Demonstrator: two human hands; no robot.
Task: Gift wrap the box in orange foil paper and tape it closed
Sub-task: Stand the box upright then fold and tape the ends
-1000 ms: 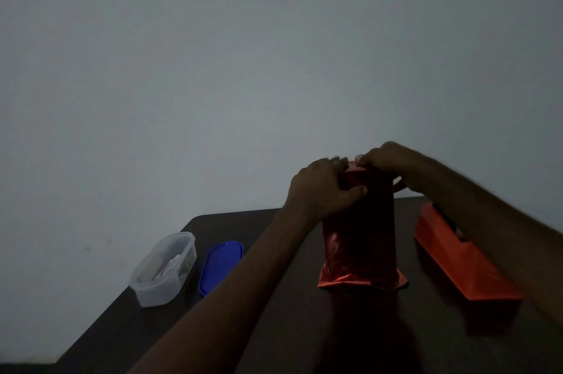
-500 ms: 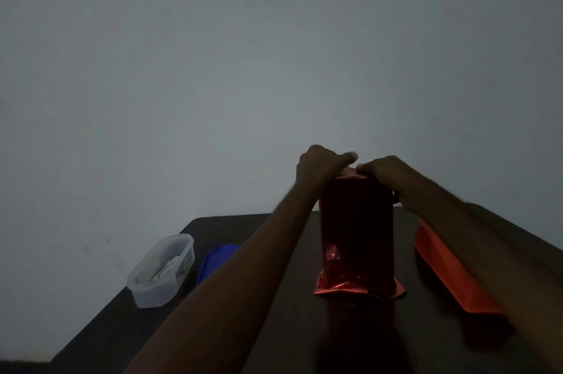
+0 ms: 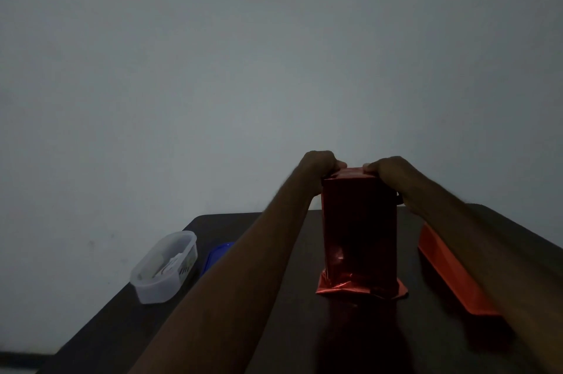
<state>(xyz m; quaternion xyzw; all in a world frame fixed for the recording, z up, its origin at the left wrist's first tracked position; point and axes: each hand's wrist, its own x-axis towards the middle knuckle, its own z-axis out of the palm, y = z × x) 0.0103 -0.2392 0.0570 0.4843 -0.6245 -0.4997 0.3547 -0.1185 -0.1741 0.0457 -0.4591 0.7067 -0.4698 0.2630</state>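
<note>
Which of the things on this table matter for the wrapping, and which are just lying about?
In the job:
foil-wrapped box, upright
left hand and right hand, at its top fold
orange tape dispenser

Lying about:
clear plastic tub
blue lid

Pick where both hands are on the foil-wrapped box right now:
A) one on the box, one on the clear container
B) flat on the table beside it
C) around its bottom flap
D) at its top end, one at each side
D: the left hand and right hand both grip the top of the upright foil-wrapped box.
</note>
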